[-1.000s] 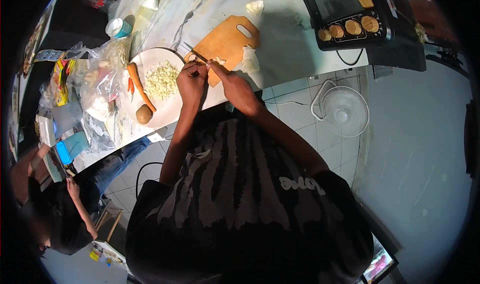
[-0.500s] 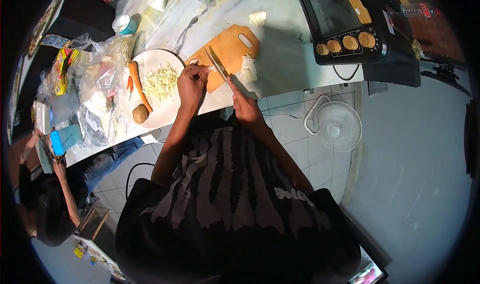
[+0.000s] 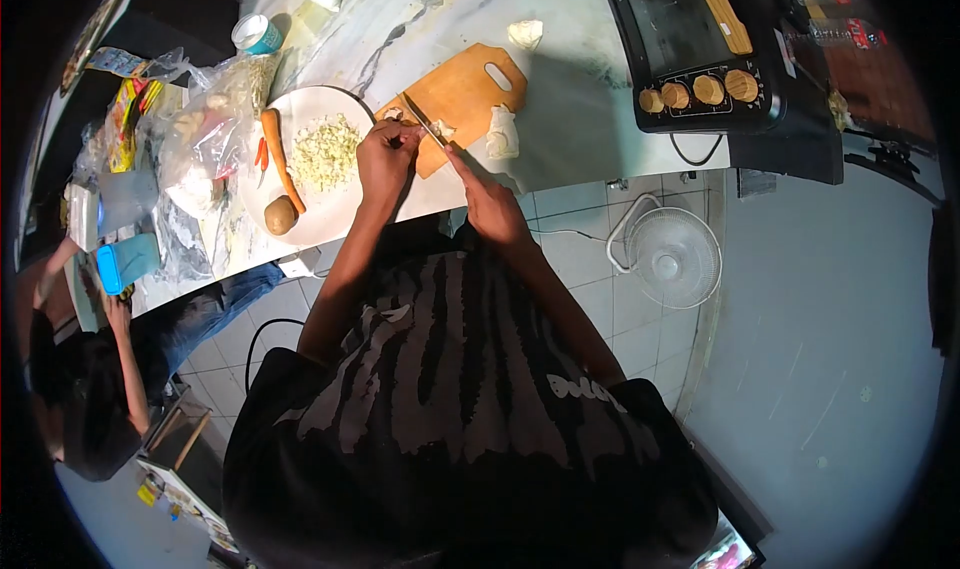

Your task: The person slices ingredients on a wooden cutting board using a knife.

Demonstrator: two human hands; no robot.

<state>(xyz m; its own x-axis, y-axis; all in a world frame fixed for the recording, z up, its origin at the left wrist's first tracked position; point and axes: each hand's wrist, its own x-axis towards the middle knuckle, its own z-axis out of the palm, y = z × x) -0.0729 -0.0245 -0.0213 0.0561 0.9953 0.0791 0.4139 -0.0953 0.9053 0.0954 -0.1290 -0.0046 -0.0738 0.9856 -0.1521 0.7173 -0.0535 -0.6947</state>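
Note:
My right hand [image 3: 492, 207] is closed around the handle of a knife [image 3: 424, 122], whose blade slants across the wooden cutting board [image 3: 462, 87]. My left hand [image 3: 385, 169] is at the board's left edge, fingers pinched together close to the blade; what they hold is mostly hidden. Small pale food pieces [image 3: 443, 130] lie just right of the blade. A whitish chunk [image 3: 502, 134] sits on the board's right edge, and another pale chunk [image 3: 525, 35] lies beyond the board. Left of my left hand, a large white plate [image 3: 325, 221] carries chopped pale bits [image 3: 325, 153].
The plate also holds a carrot [image 3: 280, 164], red chillies [image 3: 262, 159] and a round brown potato [image 3: 280, 215]. Plastic bags [image 3: 205, 134] and a blue-lidded container [image 3: 128, 261] crowd the left. A toaster oven [image 3: 690, 59] stands right. Another person's arm [image 3: 125, 354] is at lower left.
The knife has shifted slightly left over the board, and pale pieces now show right of its blade. My left fingers stay pinched. The whole view has shifted a little.

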